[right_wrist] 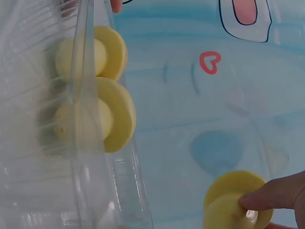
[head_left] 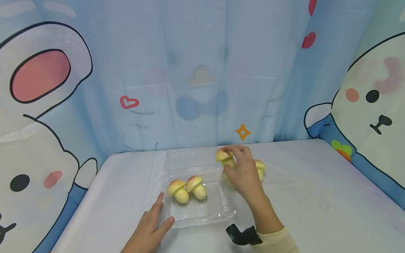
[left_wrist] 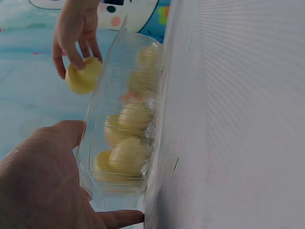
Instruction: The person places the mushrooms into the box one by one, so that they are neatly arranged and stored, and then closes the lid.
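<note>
A clear plastic clamshell box (head_left: 215, 207) lies opened on the table, its lid folded back. Inside, on the left, lie two yellow mushroom-shaped pieces with reddish caps, one (head_left: 181, 195) beside the other (head_left: 199, 192). My right hand (head_left: 243, 172) pinches another mushroom-shaped piece (head_left: 226, 157) between thumb and fingers, above the box's back right corner. In the left wrist view this held piece (left_wrist: 82, 78) hangs higher than the box rim. My left hand (head_left: 150, 225) rests at the box's front left corner, fingers extended along its side and thumb near the front edge.
Right of the box another mushroom-shaped piece (head_left: 260, 168) lies on the white-covered table (head_left: 316, 189), partly hidden by the right hand. A blue cartoon curtain (head_left: 196, 70) hangs behind the table. A black wrist device (head_left: 243, 234) sits at the right sleeve.
</note>
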